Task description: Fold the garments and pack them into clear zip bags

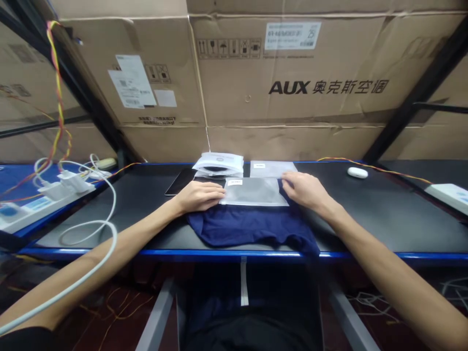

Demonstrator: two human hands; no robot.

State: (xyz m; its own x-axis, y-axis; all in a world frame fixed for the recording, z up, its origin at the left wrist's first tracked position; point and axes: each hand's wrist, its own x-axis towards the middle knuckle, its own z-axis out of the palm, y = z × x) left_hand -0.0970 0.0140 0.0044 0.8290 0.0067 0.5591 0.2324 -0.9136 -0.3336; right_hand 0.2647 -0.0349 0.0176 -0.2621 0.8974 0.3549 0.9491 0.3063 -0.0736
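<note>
A dark navy cloth (pixel 252 226), seemingly a garment, lies on the table in front of me and hangs over its front edge at the right. On top of it rests a frosted plastic pouch (pixel 256 192) with a small white label. At the pouch's left edge is my left hand (pixel 202 196), its fingers curled down on the cloth; the fingertips are partly hidden. My right hand (pixel 304 189) pinches navy fabric just beyond the pouch's upper right corner. Behind sits a second frosted pouch (pixel 270 168), next to a stack of white packets (pixel 218 162).
A dark tablet or phone (pixel 179 182) lies partly beyond my left hand. A white earbud case (pixel 357 172) sits at the right. Power strips (pixel 40 200) stand at the left side, and a white cable (pixel 114 234) loops over my left forearm. Cardboard (pixel 234 107) walls the back.
</note>
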